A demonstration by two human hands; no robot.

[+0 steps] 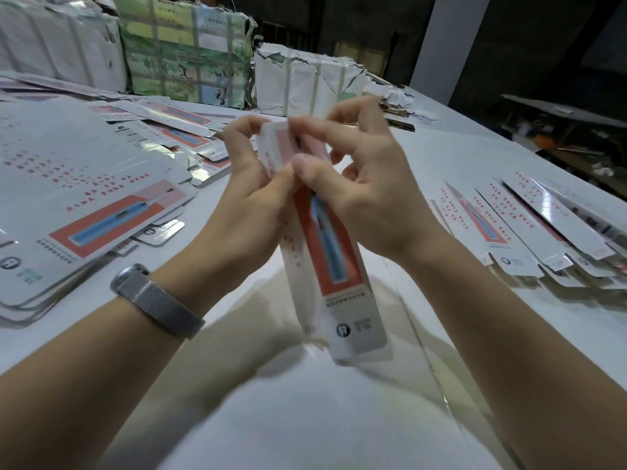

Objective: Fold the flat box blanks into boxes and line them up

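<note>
Box (334, 266) held upright over the desk (441, 164), left hand (251, 198) gripping its side, right hand (366, 184) pinching the top flap (probably tucking it shut).

Both forearms reach forward, wrists raised. Left hand (252, 184) and right hand (366, 191) meet, fingers curled, pinching. Left wrist wears a band.

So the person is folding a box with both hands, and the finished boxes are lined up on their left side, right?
Not quite. Both hands, left hand and right hand, do hold the box, but the head view shows the finished boxes lined up on their right; flat blanks lie on the left.
</note>
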